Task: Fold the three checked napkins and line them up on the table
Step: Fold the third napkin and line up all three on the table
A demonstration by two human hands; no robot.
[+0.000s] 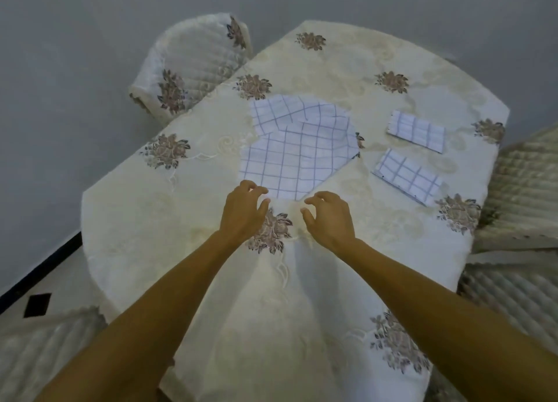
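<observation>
Left hand [243,213], right hand [330,217], fingers [257,189] loosely curled, empty, over floral tablecloth [136,220], grey wall [75,69] beyond.

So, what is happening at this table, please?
A person is folding checked napkins on a cloth-covered table. The far folded napkin and the near folded napkin lie on the right. The third napkin lies in the middle, only partly folded. The left hand and the right hand reach for its near corner, holding nothing yet.

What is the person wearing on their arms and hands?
Nothing that shows. The left arm and right arm are bare, with no sleeves in view. The left hand and right hand have no gloves, and no watch or bracelet shows.
</observation>
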